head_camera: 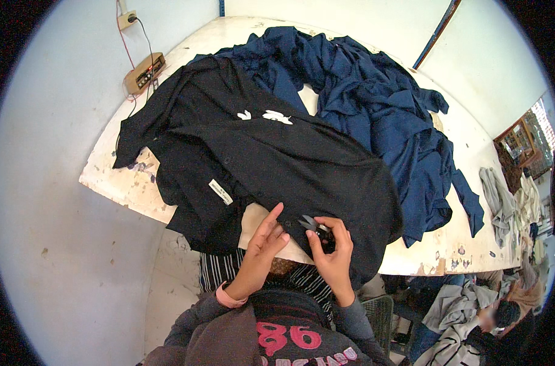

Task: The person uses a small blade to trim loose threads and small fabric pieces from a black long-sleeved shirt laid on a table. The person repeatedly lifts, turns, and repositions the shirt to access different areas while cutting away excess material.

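Observation:
A black button-front garment (pixel 277 151) lies spread over the table before me, its near edge hanging over the front. White embroidery or print (pixel 277 117) marks its upper part, and a small white label (pixel 220 191) with writing sits toward the left. My right hand (pixel 336 251) grips black-handled thread snips (pixel 309 223), their grey blades pointing left just above the cloth. To the left of them, my left hand (pixel 261 242) is raised with the index finger stretched out and the other fingers loosely bent. Nothing shows in it. Dark buttons on the garment are hard to make out.
Crumpled navy garments (pixel 364 100) heap behind and right of the black one on the worn pale table (pixel 423 263). A brown electrical box (pixel 144 74) with cords stands at the back left. Grey cloth (pixel 497 206) and a seated person (pixel 501 315) are at right.

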Demonstrator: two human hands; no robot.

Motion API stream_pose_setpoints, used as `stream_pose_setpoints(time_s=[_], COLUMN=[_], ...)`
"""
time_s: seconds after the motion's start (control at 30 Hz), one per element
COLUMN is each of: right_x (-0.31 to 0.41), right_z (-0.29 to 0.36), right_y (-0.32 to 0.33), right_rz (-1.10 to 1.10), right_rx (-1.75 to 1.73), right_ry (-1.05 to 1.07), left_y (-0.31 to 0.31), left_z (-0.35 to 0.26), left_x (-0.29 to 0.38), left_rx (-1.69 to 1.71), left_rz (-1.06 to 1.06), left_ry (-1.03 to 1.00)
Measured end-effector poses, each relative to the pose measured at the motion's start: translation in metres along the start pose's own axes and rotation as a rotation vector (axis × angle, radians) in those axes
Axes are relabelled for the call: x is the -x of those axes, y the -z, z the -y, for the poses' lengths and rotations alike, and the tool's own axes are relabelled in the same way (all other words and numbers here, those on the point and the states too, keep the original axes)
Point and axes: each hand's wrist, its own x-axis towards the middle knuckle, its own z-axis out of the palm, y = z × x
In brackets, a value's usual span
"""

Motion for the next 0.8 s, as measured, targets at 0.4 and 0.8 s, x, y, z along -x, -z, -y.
stream_pose_setpoints(time_s=[0.4, 0.8], right_x=[0.005, 0.001], right_z=[0.02, 0.023], right_y=[0.0, 0.016], right_rz=[0.035, -0.029], right_rx=[0.224, 0.048], right_ry=[0.183, 0.0], left_y=[0.0, 0.006], left_z=[-0.003, 0.006], left_x=[-0.001, -0.029], left_rx=[0.205, -0.169], left_rz=[0.011, 0.019], left_ry=[0.061, -0.35])
